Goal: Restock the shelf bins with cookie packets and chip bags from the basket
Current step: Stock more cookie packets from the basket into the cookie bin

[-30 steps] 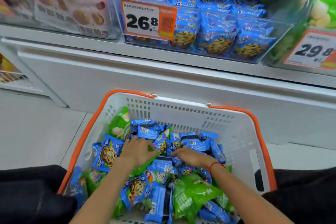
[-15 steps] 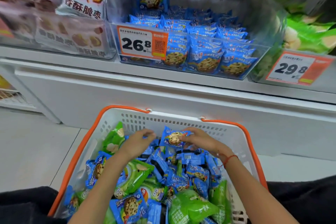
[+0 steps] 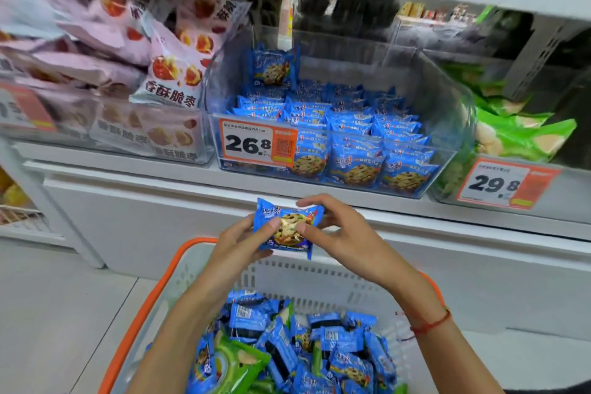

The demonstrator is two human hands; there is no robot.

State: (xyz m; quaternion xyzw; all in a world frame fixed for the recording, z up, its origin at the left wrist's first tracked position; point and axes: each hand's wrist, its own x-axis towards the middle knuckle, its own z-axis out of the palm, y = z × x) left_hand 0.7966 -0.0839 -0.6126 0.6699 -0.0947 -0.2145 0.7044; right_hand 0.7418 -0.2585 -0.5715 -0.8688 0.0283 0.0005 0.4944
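Across the upper frame ran the white shelf (image 3: pixel 287 189), its clear bin (image 3: pixel 447 112) at centre packed with blue cookie packets and tagged 26.8. Low in the frame sat the white basket (image 3: pixel 319 278) with its orange rim, heaped with blue and green packs. And there, mid-frame above the basket and just below the shelf edge, one cookie packet (image 3: pixel 286 224) sat pinched between both hands: left hand (image 3: pixel 240 243) gripped its left side, right hand (image 3: pixel 339 233) its right, thumbs on its face.
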